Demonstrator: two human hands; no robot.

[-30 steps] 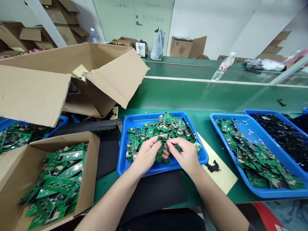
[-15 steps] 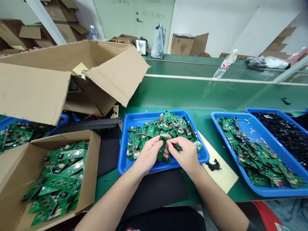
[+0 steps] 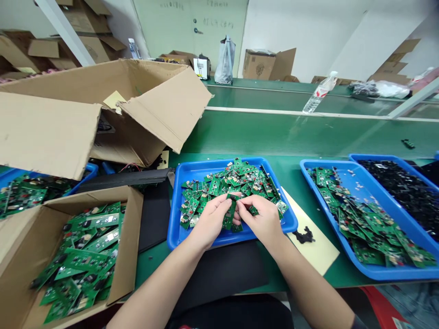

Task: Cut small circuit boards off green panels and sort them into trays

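Over the front of a blue tray heaped with green circuit boards, my left hand is closed on one circuit board, its thumb on top. My right hand pinches at the upper end of that same board, thumb and forefinger together. Whether a small part sits between those right fingertips is hidden. On a pale yellow sheet right of the tray lies a small pile of black parts.
An open carton of circuit boards stands at left, below a larger cardboard box. At right are a blue tray of boards and another tray of black parts. Black sheets lie in front. A water bottle stands behind.
The view has shifted very slightly. Both hands keep their places at the circuit board, with hardly any visible movement.
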